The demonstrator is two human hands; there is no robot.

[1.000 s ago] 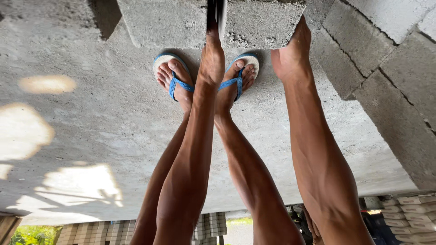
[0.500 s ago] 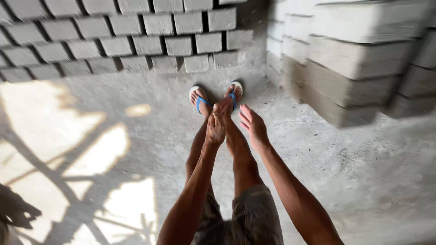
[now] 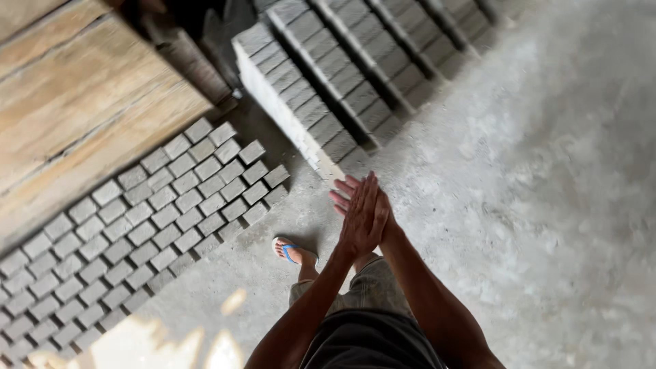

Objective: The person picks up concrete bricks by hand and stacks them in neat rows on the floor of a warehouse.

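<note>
Left hand (image 3: pixel 362 217) laid flat over right hand (image 3: pixel 347 198), palms pressed together at frame centre, fingers straight, nothing held in either grip. Nearest: upright row of grey concrete blocks (image 3: pixel 301 102), just beyond fingertips, long axis running toward upper left; flat-laid blocks (image 3: pixel 157 219) farther left on concrete floor (image 3: pixel 533 205).

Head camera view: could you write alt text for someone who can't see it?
Seen from above, a person's left hand and right hand press together, empty, over a grey concrete floor. Rows of grey concrete blocks lie to the left, and one foot wears a blue-strapped sandal.
</note>
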